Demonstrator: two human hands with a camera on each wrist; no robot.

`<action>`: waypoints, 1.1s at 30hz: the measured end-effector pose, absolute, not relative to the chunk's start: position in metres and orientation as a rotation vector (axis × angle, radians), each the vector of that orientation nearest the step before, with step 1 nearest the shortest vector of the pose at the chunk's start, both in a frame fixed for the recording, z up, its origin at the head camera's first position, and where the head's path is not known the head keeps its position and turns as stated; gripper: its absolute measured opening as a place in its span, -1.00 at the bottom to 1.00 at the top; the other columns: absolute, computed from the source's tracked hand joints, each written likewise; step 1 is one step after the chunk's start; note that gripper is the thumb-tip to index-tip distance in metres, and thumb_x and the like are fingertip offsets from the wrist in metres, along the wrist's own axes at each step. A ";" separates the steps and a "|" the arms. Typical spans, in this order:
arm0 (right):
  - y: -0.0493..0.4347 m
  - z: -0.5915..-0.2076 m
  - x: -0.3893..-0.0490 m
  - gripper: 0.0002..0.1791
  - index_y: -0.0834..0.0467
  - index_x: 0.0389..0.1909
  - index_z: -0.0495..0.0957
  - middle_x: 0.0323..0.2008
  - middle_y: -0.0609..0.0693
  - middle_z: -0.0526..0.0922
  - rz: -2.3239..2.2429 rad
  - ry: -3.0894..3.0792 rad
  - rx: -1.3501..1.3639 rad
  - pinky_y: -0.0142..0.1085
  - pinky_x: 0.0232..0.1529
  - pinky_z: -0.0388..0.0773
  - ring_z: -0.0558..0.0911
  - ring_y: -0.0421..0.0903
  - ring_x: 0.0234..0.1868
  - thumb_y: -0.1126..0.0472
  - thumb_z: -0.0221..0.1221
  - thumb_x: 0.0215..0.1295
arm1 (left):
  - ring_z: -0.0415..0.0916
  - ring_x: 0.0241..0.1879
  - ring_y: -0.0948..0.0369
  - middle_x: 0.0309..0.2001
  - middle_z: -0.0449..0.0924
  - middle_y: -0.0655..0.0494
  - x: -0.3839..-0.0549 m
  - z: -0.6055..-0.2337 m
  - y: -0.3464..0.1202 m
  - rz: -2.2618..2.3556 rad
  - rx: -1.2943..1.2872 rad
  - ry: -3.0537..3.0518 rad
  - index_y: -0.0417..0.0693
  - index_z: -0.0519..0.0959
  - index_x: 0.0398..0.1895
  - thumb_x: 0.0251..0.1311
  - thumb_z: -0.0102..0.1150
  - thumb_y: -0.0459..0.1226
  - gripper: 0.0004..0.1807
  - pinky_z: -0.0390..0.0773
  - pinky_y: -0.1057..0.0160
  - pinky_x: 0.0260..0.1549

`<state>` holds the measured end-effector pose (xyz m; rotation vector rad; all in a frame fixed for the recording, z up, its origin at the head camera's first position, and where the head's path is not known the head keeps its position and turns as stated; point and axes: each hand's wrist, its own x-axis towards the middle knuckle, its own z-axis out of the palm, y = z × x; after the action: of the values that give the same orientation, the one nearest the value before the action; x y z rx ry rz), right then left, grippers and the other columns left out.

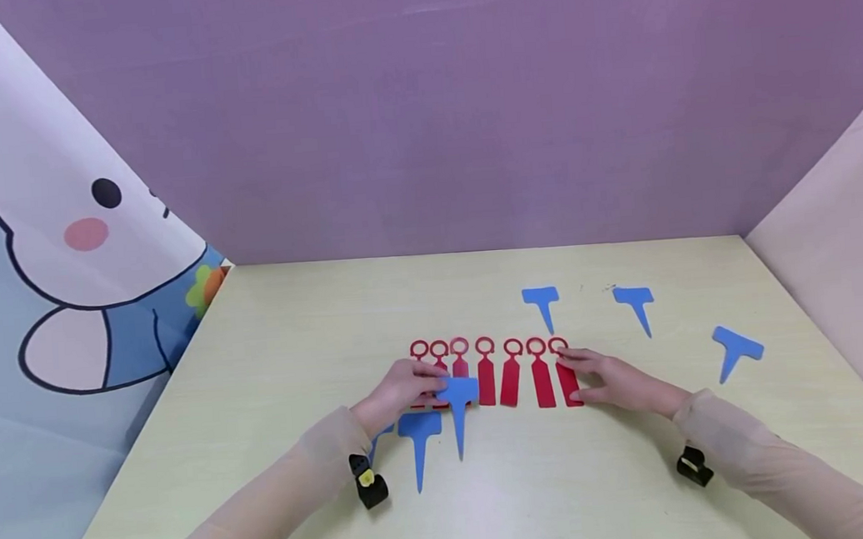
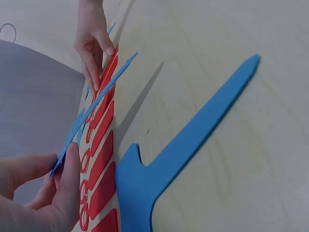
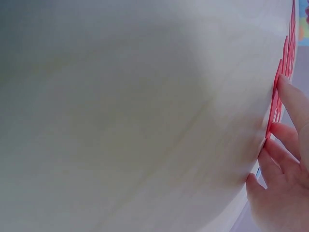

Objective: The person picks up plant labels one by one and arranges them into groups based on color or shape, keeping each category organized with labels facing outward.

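Note:
My left hand (image 1: pixel 403 394) pinches a blue T-shaped plant label (image 1: pixel 458 390) by one end of its crossbar, between thumb and fingers. In the left wrist view that blue label (image 2: pixel 99 99) is tilted above the table, its shadow beside it. Below it runs a row of several flat red tags (image 1: pixel 487 382) with ring tops; the left hand covers part of those at the left end. At the row's right end, the fingers of my right hand (image 1: pixel 620 383) lie spread, with fingertips on the last red tag (image 1: pixel 568 385).
Another blue label (image 1: pixel 420 425) lies near the left wrist, and one more (image 1: pixel 380 442) is partly hidden by the arm. Beyond the row lie three blue labels: one at back centre (image 1: pixel 541 296), one farther right (image 1: pixel 633 296) and one at far right (image 1: pixel 737 343). A purple wall (image 1: pixel 482 132) closes the back.

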<state>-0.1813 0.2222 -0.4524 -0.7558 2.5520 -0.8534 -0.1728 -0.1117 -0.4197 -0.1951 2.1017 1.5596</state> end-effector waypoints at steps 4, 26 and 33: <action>0.222 -0.452 -0.182 -0.33 0.26 0.19 0.27 0.24 0.20 0.18 -0.852 2.550 -0.751 -0.04 0.09 0.32 0.13 0.22 0.24 0.17 0.24 0.04 | 0.60 -0.38 0.09 -0.25 0.50 -0.14 -0.168 -0.420 -0.110 1.588 -0.195 2.064 -0.37 0.50 -0.10 0.10 0.11 -0.39 -0.71 0.58 0.25 -0.31; 0.222 -0.453 -0.182 -0.33 0.28 0.19 0.27 0.24 0.21 0.19 -0.852 2.552 -0.775 -0.03 0.10 0.30 0.14 0.23 0.24 0.19 0.24 0.03 | 0.60 -0.36 0.06 -0.27 0.54 -0.09 -0.151 -0.421 -0.107 1.578 -0.122 2.022 -0.37 0.51 -0.13 0.08 0.13 -0.39 -0.72 0.58 0.24 -0.33; 0.222 -0.451 -0.181 -0.33 0.28 0.19 0.26 0.24 0.20 0.18 -0.857 2.544 -0.762 -0.04 0.09 0.31 0.13 0.22 0.24 0.19 0.24 0.04 | 0.60 -0.37 0.07 -0.29 0.54 -0.08 -0.149 -0.421 -0.105 1.566 -0.151 2.030 -0.36 0.53 -0.15 0.07 0.13 -0.40 -0.73 0.59 0.25 -0.36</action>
<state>-0.1811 0.2222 -0.4509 -0.7618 2.5442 -0.8566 -0.1488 -0.1047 -0.4214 -0.1506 2.0299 1.5663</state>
